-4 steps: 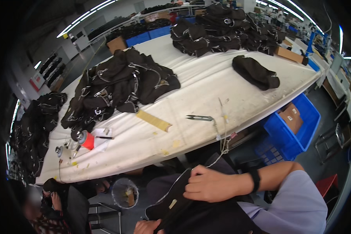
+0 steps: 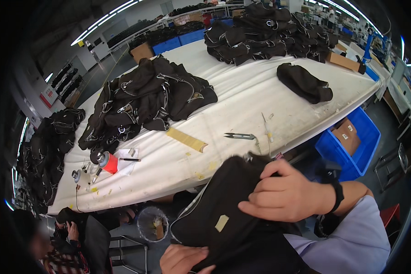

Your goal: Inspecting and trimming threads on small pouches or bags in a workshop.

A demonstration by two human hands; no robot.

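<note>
A black fabric bag (image 2: 235,196) with a pale zipper along its left edge is held up over my lap, in front of the near table edge. A small piece of yellow tape (image 2: 222,223) sticks to its side. My right hand (image 2: 285,194), with a dark band on the wrist, grips the bag's upper right part, fingers curled into the cloth. Lower down, my left hand (image 2: 185,259) pinches the bag's bottom edge near the zipper end; part of this hand is cut off by the frame's lower rim.
On the white-covered table (image 2: 233,105) lie a heap of black bags (image 2: 146,96), a single black bag (image 2: 304,83), thread snips (image 2: 240,136), a yellow strip (image 2: 187,139) and a red can (image 2: 108,163). A blue crate (image 2: 351,146) stands right, a wastebasket (image 2: 151,223) below. A seated person (image 2: 68,242) is at left.
The bag has come up and nearer, now covering part of the table's edge. My right hand has risen and shifted right with it; my left hand has moved slightly right and up.
</note>
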